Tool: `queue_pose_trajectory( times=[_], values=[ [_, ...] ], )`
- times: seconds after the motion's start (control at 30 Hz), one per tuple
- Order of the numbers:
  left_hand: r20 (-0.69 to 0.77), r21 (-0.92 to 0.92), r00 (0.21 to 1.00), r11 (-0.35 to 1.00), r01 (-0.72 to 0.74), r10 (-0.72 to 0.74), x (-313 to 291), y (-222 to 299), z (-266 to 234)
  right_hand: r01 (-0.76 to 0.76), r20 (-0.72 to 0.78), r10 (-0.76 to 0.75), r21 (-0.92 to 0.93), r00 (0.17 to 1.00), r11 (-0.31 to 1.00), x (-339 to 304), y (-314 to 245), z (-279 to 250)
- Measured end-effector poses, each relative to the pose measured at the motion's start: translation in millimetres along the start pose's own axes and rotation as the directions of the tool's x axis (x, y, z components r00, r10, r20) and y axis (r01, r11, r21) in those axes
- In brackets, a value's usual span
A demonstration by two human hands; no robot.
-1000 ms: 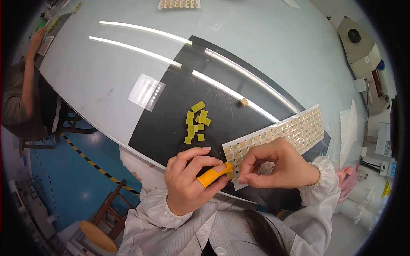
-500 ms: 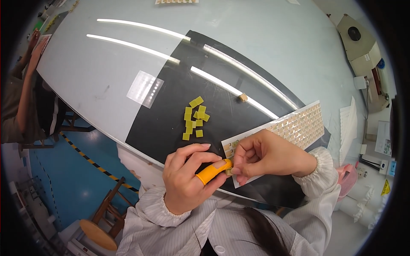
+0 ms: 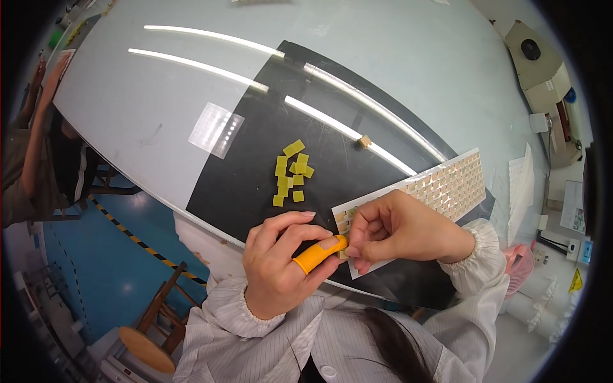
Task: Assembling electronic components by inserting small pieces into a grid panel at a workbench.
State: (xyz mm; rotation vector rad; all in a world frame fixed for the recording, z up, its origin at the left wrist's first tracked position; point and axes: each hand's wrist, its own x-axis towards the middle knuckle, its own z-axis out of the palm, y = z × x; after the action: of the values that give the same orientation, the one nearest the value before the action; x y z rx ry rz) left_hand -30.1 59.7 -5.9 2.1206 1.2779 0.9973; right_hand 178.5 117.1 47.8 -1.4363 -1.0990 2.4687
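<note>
My left hand wears an orange finger cot on its index finger. Between its index finger and thumb is a small yellowish square piece, mostly covered by fingers. From the other side, my right hand pinches at the same piece with thumb and fingertips. Beneath the right hand and wrist lies a white sheet carrying rows of small tan pieces. Farther off, a loose cluster of yellow-green squares rests on the black mat, some overlapping.
A small tan block sits on the mat's far part. Left of it, a clear plastic square overlaps the mat's edge. Another person's arm reaches over the table at far left. A wooden stool stands below the table's near edge.
The right fingers have shifted slightly around the small piece, and my view has tilted a little. Both hands otherwise stay in place. The squares on the mat lie as before.
</note>
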Motion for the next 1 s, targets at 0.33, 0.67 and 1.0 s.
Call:
queue_pose_trajectory(
  times=[0.33, 0.67, 1.0],
  values=[
    [0.001, 0.001, 1.0, 1.0, -0.001, 0.001, -0.1, -0.2, -0.1, -0.002, -0.012, 0.001, -0.026, 1.0, 1.0, 0.2, 0.1, 1.0],
    [-0.01, 0.016, 1.0, 1.0, -0.017, 0.017, -0.7, -0.3, 2.5, 0.057, -0.096, -0.081, -0.228, 0.992, 0.972, -3.1, 2.2, 14.4],
    [-0.022, 0.024, 1.0, 1.0, -0.019, 0.02, -1.5, 2.3, 4.8, 0.372, -0.058, -0.479, -0.551, 0.876, 0.747, -14.2, 9.1, 11.8]
  ],
)
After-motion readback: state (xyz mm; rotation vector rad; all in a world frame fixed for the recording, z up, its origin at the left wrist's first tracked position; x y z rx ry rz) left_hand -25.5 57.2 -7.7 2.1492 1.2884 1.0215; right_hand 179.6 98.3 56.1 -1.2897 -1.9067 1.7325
